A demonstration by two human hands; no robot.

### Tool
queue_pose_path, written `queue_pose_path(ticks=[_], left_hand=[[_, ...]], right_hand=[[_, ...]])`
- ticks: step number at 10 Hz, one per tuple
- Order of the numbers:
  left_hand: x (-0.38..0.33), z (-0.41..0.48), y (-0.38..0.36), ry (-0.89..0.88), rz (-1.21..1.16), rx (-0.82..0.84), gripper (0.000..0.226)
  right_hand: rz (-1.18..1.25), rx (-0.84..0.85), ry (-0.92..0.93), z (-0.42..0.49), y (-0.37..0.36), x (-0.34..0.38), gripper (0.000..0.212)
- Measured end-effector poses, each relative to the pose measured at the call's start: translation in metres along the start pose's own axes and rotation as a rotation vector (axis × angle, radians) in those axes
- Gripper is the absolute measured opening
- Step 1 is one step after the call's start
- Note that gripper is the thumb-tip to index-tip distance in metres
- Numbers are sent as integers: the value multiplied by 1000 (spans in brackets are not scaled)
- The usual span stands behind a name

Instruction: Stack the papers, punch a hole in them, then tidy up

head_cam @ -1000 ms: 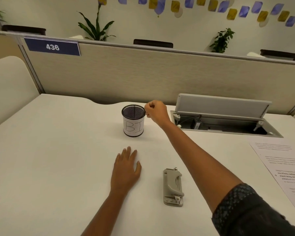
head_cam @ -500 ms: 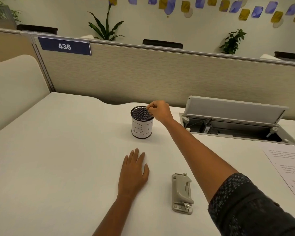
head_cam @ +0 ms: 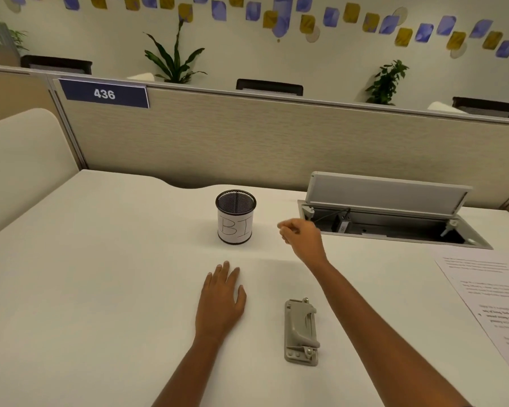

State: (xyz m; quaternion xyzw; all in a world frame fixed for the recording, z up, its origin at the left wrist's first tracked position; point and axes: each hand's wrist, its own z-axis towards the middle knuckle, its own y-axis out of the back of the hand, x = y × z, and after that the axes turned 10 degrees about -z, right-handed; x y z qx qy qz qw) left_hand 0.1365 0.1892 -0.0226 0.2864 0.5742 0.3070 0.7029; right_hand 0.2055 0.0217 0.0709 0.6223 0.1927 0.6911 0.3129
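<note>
the grey hole punch lies flat on the white table in the lower middle of the frame, its long side running up and down the picture, with neither hand on it. the printed papers lie at the right edge of the frame, well apart from the punch and partly cut off by the border; whether this is one sheet or several cannot be told. the left hand rests palm down on the table just left of the punch, fingers straight and close together, grasping nothing. the right hand hangs above the table in the middle of the frame, its forearm crossing past the right side of the punch; its fingers are curled in toward the palm with the thumb against them, clenched, and nothing shows inside it. left of that hand, apart from it, stands a black mesh cup wrapped in a white label with "bi" written by hand; it is upright, and its inside is too dark to read. right of the hand, a cable box is sunk into the table with its grey lid propped open. behind the table runs a beige partition carrying a blue sign with "436" at the upper left. above it stand two green plants, and blue and yellow squares line the wall along the top.
</note>
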Motion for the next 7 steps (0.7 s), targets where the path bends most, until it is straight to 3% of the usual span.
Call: queue_pose_path(ticks=[2,4,7], left_hand=[[-11,-8,8,-11,34,-77,40],[-20,-29,8,75,45,-25,59],[-69,-55,-3,176,-47,-63,41]], right_hand=[[-104,-28,-120,-69,41,-76,19],[-240,-65,-184,-131,79,-133,19],[-486,-65,-127,-180,127,-172,24]])
